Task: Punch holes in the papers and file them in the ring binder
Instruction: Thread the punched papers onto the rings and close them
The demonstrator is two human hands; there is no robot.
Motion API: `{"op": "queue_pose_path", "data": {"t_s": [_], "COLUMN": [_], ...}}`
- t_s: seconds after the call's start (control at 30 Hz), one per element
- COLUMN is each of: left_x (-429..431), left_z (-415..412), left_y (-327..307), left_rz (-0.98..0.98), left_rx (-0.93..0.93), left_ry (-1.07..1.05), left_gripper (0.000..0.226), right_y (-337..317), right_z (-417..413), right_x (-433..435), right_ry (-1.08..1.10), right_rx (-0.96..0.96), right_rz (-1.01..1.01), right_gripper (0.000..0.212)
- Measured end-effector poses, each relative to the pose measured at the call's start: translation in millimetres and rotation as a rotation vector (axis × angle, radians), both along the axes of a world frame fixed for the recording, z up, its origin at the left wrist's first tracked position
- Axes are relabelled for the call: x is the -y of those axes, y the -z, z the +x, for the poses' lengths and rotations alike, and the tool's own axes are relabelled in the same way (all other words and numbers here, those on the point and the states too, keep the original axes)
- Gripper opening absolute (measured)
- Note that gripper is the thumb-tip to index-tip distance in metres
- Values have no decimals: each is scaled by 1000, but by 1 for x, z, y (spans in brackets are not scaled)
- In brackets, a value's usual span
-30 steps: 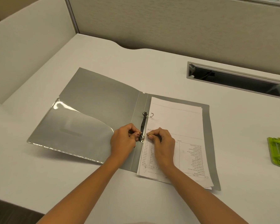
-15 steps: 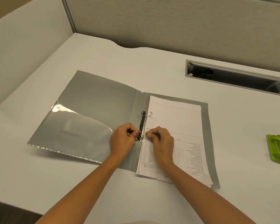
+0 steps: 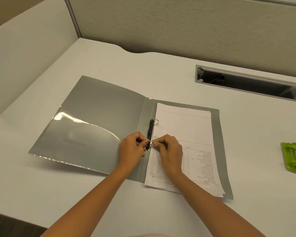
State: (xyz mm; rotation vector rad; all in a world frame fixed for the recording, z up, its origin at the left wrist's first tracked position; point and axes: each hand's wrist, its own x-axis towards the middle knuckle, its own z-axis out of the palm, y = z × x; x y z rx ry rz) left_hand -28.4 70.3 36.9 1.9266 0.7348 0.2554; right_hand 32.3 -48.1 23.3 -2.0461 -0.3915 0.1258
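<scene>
A grey ring binder lies open on the white desk. A stack of printed papers rests on its right half, threaded on the rings. The far ring shows above the black ring bar. My left hand and my right hand meet at the near ring, each pinching one side of it with thumb and fingertips. A green hole punch sits at the right edge of the desk.
A clear plastic pocket covers the binder's left inner cover. A cable slot is cut into the desk at the back right. Beige partition walls close the desk at the back and left.
Both hands stay pinched at the near ring; the view has shifted slightly.
</scene>
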Motion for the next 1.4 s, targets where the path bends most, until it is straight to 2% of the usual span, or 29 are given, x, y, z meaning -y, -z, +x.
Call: {"op": "queue_pose_path", "data": {"t_s": [0.13,0.23,0.3,0.37,0.43,0.7,0.77,0.93,1.23,1.4], "left_x": [-4,-5,-6,-6,-4,-15,-15,-5,-4,-3], "left_z": [0,4,9,15,22,50,53,51,46,40], "left_y": [-5,-7,-7,-8,-17,-32,-31,-26,-32,-39], "left_rz": [-63,-82,-18,100,135,18,25,115,75,50], "left_rx": [-7,2,-11,-49,-113,-365,-373,-378,-299,-252], "left_ry": [31,-26,-79,-98,-96,-12,-5,-7,12,-31], "left_gripper": [12,14,9,18,23,18,16,30,31,23], "right_y": [-1,-1,-1,-1,-1,-3,-4,-4,-2,-3], "right_z": [0,0,0,0,-1,-1,-1,-1,0,0], "right_x": [3,5,5,4,4,4,4,4,5,5], "right_ry": [-12,20,41,51,64,75,73,59,49,43], "right_rx": [5,-30,-43,-64,-83,-90,-93,-90,-46,-37], "right_rz": [67,148,169,183,196,219,228,230,192,195], "right_gripper": [12,11,10,10,9,9,9,9,10,13]}}
